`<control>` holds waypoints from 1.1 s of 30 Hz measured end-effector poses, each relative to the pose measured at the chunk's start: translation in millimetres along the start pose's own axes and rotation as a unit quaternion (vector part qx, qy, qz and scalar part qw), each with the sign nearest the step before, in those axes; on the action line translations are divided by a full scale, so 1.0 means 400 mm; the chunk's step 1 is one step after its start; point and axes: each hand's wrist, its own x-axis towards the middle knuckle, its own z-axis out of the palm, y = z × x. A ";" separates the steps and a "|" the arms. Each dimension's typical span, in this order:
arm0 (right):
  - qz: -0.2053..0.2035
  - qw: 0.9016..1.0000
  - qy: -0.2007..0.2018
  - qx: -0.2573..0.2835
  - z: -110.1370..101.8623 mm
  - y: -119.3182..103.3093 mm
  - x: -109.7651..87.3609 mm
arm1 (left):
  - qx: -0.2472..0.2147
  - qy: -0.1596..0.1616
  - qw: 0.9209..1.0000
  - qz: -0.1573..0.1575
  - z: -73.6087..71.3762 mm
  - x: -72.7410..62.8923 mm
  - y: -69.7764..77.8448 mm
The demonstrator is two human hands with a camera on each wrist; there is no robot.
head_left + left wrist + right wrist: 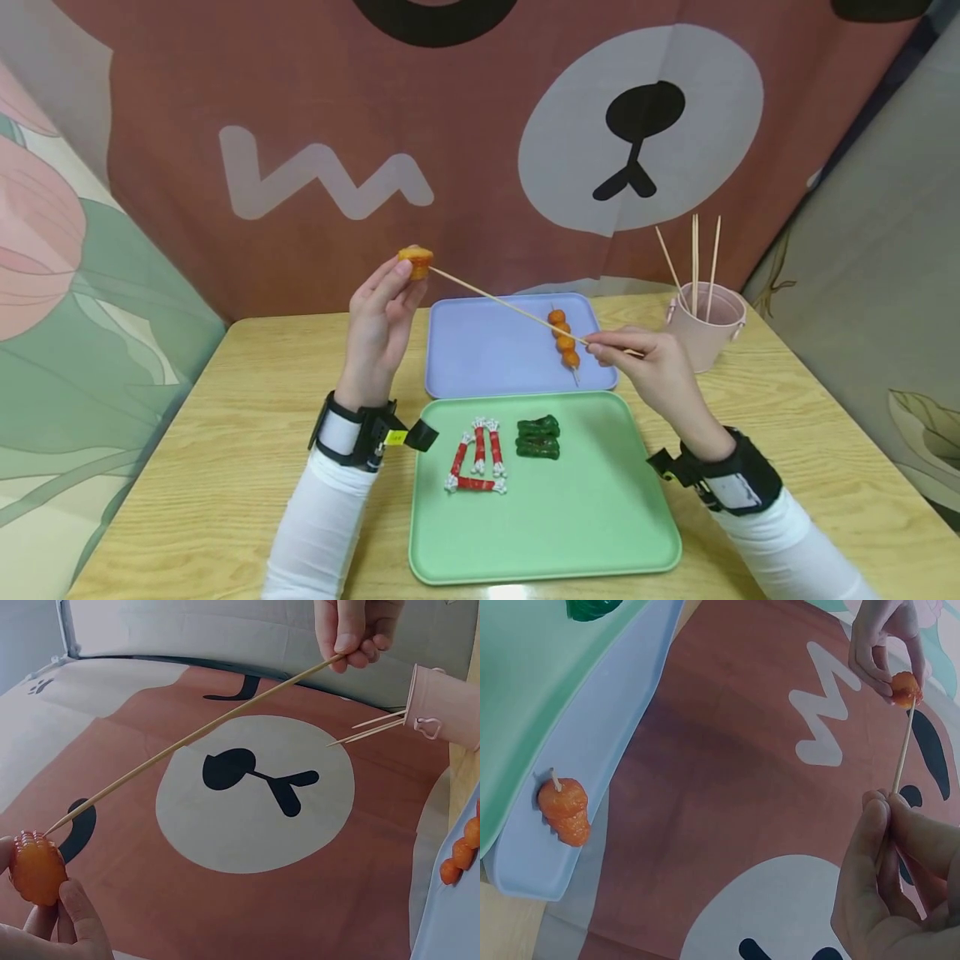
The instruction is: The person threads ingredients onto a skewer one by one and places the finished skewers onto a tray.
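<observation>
My left hand pinches an orange-yellow piece of corn with rows of bumps, held up above the table. Between thumb and fingers, my right hand grips a thin wooden skewer near its rear end. The skewer slants up to the left, and its tip meets the edge of the corn; whether it has entered cannot be seen. Below the skewer, a finished-looking stick of several orange balls lies on the blue tray.
A green tray nearer me carries several red pieces with white ends and dark green folded pieces. At the back right stands a pink bucket with several upright skewers. A bear-print cloth hangs behind the wooden table.
</observation>
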 end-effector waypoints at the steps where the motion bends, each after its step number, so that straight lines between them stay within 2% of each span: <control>1: 0.001 1.000 -0.001 -0.003 0.000 0.001 0.000 | -0.002 -0.001 1.000 0.000 0.000 -0.001 0.000; 16: 0.005 1.000 -0.005 -0.021 0.002 0.000 -0.004 | 0.018 -0.011 1.000 -0.002 0.003 -0.007 -0.002; 23: 0.013 1.000 -0.007 -0.028 0.002 -0.004 -0.006 | 0.044 -0.021 0.999 0.001 0.005 -0.005 -0.015; 33: 0.008 1.000 -0.004 -0.024 0.010 -0.005 -0.010 | 0.048 -0.011 0.999 -0.006 0.020 -0.014 -0.040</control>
